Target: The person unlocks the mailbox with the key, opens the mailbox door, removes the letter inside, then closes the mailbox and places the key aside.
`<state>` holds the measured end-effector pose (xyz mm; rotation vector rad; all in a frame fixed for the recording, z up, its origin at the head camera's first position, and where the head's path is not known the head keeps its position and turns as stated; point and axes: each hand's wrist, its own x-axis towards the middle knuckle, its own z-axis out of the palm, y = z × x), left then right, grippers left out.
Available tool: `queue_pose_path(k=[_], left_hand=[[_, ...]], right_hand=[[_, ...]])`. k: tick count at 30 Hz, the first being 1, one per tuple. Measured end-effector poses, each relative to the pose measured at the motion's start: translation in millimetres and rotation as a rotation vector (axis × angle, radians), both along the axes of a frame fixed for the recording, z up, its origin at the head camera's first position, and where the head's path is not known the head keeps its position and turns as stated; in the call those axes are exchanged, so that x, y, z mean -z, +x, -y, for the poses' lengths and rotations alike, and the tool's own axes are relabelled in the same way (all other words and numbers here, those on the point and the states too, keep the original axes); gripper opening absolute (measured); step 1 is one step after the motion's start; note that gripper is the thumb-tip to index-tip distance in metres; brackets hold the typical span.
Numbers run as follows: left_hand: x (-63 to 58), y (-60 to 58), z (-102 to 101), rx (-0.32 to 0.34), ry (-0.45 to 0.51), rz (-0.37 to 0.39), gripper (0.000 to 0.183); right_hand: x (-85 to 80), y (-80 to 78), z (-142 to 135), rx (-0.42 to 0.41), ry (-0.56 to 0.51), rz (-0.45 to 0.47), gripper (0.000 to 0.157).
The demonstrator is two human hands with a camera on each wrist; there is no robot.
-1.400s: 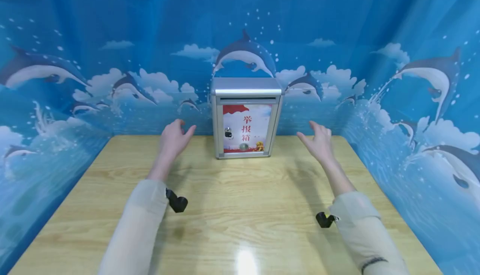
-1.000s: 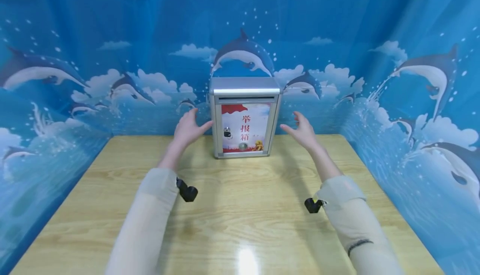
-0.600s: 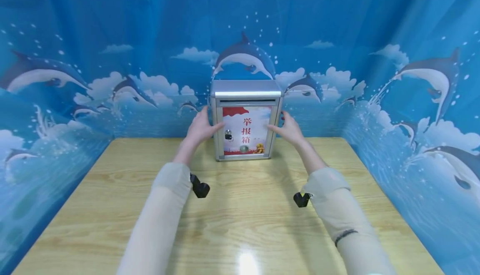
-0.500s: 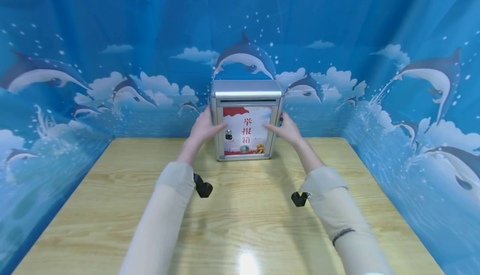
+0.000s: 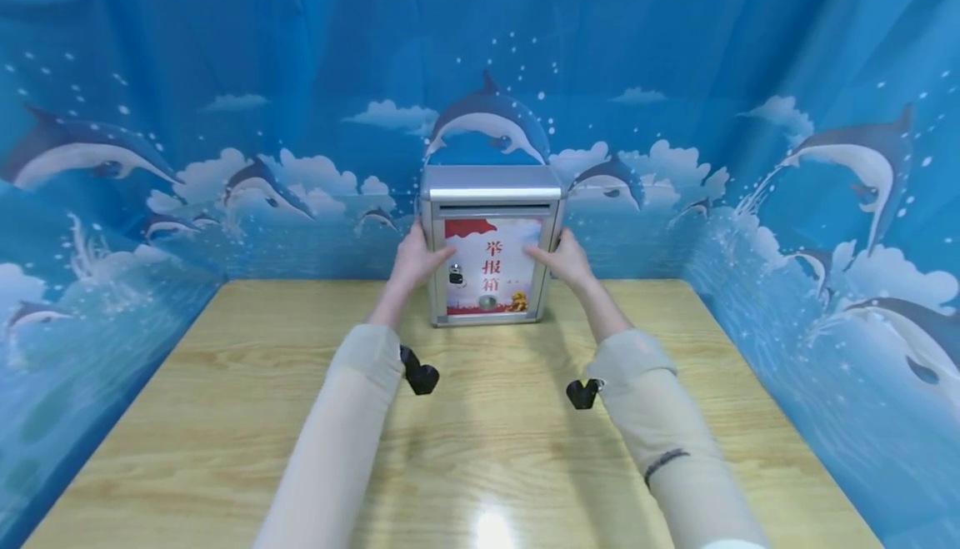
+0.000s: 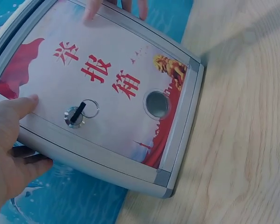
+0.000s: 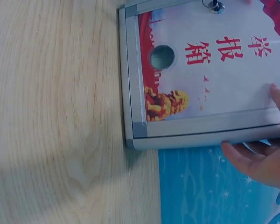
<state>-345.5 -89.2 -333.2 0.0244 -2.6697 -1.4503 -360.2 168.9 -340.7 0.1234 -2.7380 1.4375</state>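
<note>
A silver metal report box [image 5: 487,282] stands upright at the far edge of the table, its slot facing me and red characters on its front panel. My left hand [image 5: 417,259] grips its left side, thumb on the panel and fingers around the side. On the right side my right hand [image 5: 567,261] grips it likewise, thumb on the panel, fingers partly hidden behind. In the left wrist view a key with a ring [image 6: 79,112] sits in the lock near my left thumb. Low on the panel is a round window [image 7: 162,57].
The wood-grain table [image 5: 480,416] reaches from me to the box. A blue curtain [image 5: 300,74] printed with dolphins hangs behind the box and along both sides. Small black cameras [image 5: 422,376] are strapped at both wrists.
Both hands have come inward from either side, through the air, and now hold the box's two sides. The box appears to stay in the same place on the table.
</note>
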Motion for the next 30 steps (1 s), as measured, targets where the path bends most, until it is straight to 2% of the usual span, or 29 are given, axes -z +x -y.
queue_pose_path(k=[6,14,30], left_hand=[[4.5,-3.5,-2.1,-0.025,0.065,-0.015,0.082],[5.1,-5.0,-0.9,-0.032,0.074,-0.033,0.08],[2.2,-0.8,-1.0,-0.024,0.093,-0.036,0.075]], right_hand=[[2.6,0.6,4.7,0.043,-0.004,0.006,0.08],[5.7,-1.4,6.6,0.074,-0.049,0.014,0.079],[6.4,0.1,5.9,0.045,0.037,-0.054,0.069]])
